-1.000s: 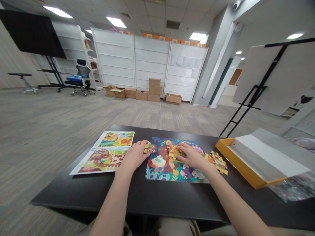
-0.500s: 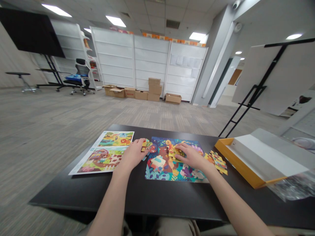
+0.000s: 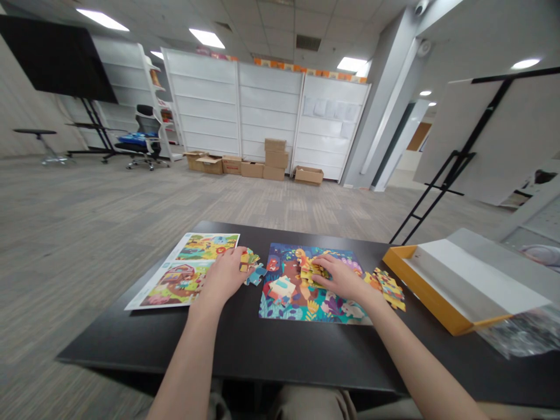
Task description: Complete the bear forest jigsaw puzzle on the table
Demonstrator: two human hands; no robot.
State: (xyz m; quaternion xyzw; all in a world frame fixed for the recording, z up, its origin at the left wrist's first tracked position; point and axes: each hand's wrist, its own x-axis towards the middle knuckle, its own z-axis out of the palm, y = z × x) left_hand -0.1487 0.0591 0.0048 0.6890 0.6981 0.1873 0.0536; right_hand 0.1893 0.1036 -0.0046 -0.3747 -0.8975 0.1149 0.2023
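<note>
My left hand (image 3: 221,274) lies at the right edge of a printed picture sheet (image 3: 164,283). Its fingers are curled against a cluster of jigsaw puzzle pieces (image 3: 250,258), and a blue puzzle piece (image 3: 256,275) pokes out on the table beside them. My right hand (image 3: 343,277) is over a blue forest-scene puzzle picture (image 3: 280,312), its fingers bent round yellow puzzle pieces (image 3: 310,273), partly covered by the hand. Light-coloured puzzle pieces (image 3: 282,290) lie on the picture's left part.
More yellow puzzle pieces (image 3: 389,290) lie right of the picture. Farther right, an open yellow-edged box (image 3: 437,294) sits by crumpled clear plastic (image 3: 520,335). Everything rests on a black table (image 3: 262,356). An easel-like stand (image 3: 441,181) rises behind the right side.
My left hand has drawn back to the left, and the puzzle pieces at its fingers have shifted left too, off the picture's edge. My right hand has barely moved.
</note>
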